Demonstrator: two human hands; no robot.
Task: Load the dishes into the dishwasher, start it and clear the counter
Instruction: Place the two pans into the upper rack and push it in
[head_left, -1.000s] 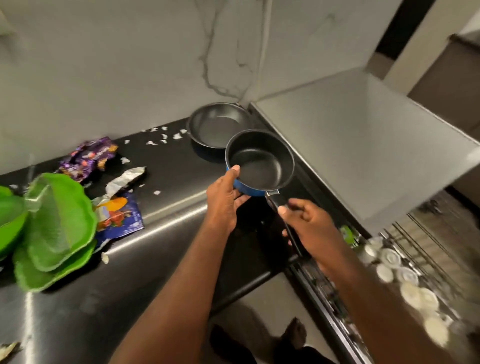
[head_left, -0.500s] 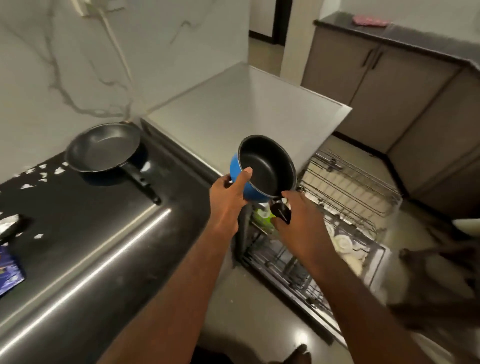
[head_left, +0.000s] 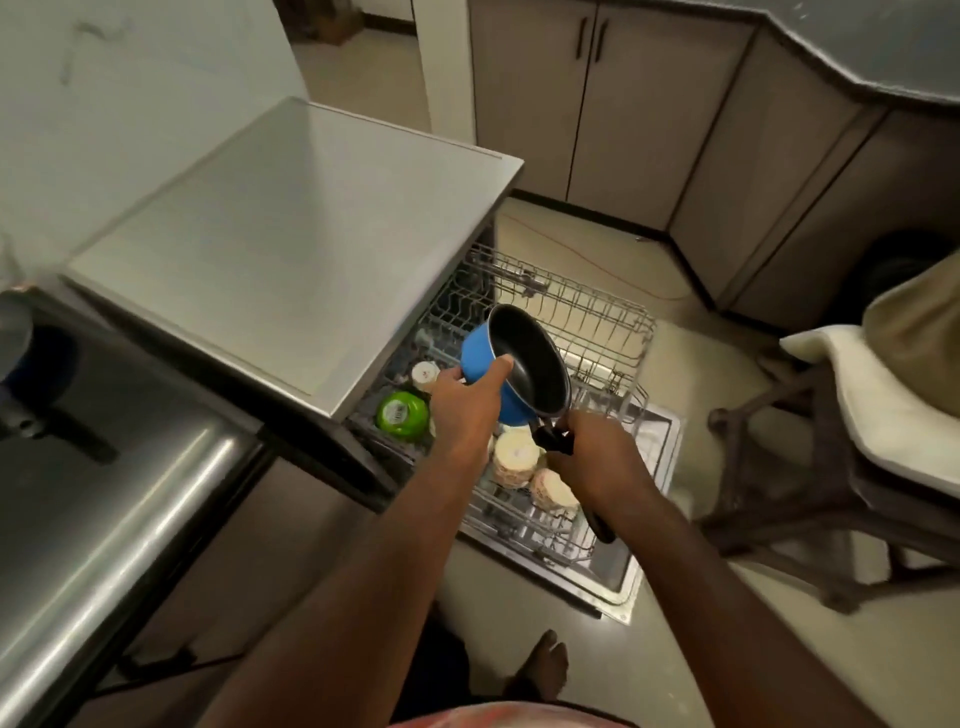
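Note:
A blue saucepan (head_left: 480, 358) with a black inside hangs tilted over the open dishwasher. My left hand (head_left: 467, 410) grips its rim, thumb on the edge. My right hand (head_left: 597, 457) is curled round its black handle. Below them the pulled-out wire rack (head_left: 597, 322) holds a green bowl (head_left: 402, 415) and pale upturned cups (head_left: 514, 460). The upper part of the rack is bare wire.
The dishwasher's grey top (head_left: 291, 244) lies left of the rack. A dark steel counter (head_left: 104, 493) runs along the lower left. A chair with a white cushion (head_left: 872, 405) stands at the right. Grey cabinets (head_left: 649, 114) line the back. My bare foot (head_left: 540, 670) is on the floor.
Both hands have carried the saucepan off the counter to the right and down over the dishwasher rack. The view has swung right, so the counter's frying pan and wrappers are out of sight.

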